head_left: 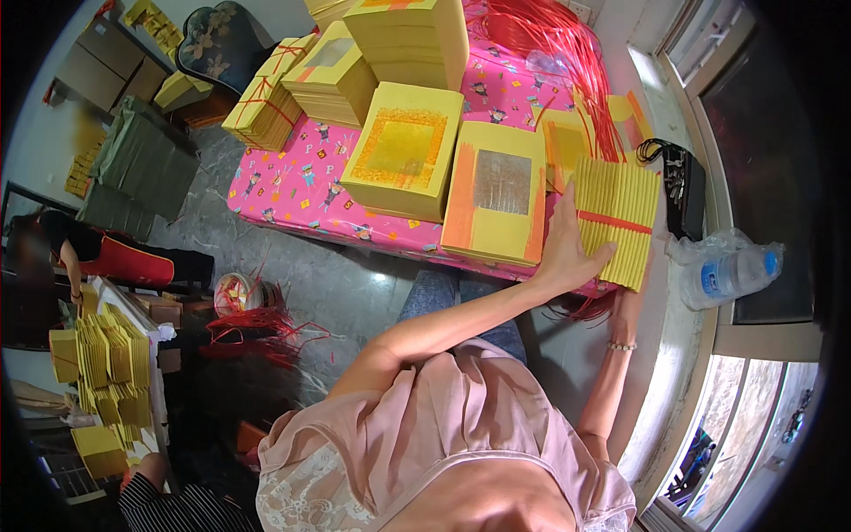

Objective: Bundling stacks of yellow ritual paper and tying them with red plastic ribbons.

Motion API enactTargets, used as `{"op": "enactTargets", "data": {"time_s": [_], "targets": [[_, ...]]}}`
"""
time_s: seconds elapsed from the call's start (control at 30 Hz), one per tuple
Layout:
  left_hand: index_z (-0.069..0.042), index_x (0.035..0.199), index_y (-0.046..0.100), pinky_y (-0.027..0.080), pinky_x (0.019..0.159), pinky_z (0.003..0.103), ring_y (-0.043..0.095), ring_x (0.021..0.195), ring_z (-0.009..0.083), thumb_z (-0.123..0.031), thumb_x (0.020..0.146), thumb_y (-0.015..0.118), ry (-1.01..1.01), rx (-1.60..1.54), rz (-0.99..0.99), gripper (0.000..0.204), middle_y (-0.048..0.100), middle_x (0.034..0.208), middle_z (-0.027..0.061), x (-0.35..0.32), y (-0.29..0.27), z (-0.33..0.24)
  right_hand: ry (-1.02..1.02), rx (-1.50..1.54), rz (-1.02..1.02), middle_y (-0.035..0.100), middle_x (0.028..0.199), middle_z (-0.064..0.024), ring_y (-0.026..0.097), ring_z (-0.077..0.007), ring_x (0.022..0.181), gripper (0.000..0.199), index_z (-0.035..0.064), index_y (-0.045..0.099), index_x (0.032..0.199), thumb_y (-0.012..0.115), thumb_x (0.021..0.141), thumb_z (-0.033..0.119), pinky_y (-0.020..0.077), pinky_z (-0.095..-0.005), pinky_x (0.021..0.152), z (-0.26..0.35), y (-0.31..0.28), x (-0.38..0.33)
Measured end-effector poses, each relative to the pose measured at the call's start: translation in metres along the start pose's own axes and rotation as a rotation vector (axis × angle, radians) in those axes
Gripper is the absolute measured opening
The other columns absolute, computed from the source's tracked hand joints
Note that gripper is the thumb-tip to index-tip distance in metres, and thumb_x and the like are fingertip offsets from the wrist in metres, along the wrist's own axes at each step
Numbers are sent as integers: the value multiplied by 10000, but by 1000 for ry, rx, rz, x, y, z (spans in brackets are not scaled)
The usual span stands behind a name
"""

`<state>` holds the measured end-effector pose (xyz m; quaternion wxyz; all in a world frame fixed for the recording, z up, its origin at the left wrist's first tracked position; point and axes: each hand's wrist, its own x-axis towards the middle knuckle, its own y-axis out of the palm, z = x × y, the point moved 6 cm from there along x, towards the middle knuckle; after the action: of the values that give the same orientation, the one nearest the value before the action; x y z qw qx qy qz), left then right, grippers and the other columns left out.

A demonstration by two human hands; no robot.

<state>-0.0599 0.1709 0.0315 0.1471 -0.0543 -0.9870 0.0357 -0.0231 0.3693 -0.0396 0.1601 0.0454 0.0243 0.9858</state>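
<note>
A bundle of folded yellow paper (612,191), bound across its middle by a red strap (616,221), is tilted up at the right edge of the table. My left hand (567,244) grips its left side, thumb across the front. Beneath the bundle's lower end, my right hand (628,301) holds it from behind, its fingers mostly hidden. Just left of the bundle lies a paper stack with a silver square and orange edges (495,191). Beside that sits a taller stack with a gold square (403,151). Long red plastic strips (598,84) hang down behind the bundle.
A pink patterned cloth (306,182) covers the table, with more yellow stacks (332,75) at the back. On the windowsill, right, are a plastic bottle (731,273) and a black box (683,191). Lower left, people (133,257) stand near a second table of yellow bundles (111,355).
</note>
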Motion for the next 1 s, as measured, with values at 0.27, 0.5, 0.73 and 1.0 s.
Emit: {"op": "enactTargets", "data": {"time_s": [0.27,0.5,0.73,1.0], "targets": [[-14,1452,222,359,1064,357,435,1258,227,-101,819,720,-20,-579,-155,809,434,1351,140,7,-125,-39,-530,-513,257,419,1437,-148,377,-265,1351,494,48,475,1372,476,970,335,270,-387,1122,165,143,-5],[-14,1434,319,452,1008,355,532,1207,219,-191,837,612,-81,-716,-459,688,515,1320,127,-41,-308,3,-777,-509,777,295,1502,-219,309,-385,1392,591,81,477,1383,657,842,236,286,-453,1121,180,307,-44],[-7,1330,476,500,967,409,598,1138,265,-257,914,547,-58,-894,-608,490,579,1272,159,-118,-423,68,-767,-338,1029,243,1485,-275,285,-479,1362,586,59,421,1405,616,899,280,286,-485,1121,120,434,-99],[17,1255,550,509,946,441,626,1083,299,-290,934,505,-307,-1044,-820,447,628,1200,175,-135,-454,174,-650,-416,995,252,1492,-257,256,-461,1383,510,89,409,1424,518,967,290,275,-499,1123,20,488,-107]]}}
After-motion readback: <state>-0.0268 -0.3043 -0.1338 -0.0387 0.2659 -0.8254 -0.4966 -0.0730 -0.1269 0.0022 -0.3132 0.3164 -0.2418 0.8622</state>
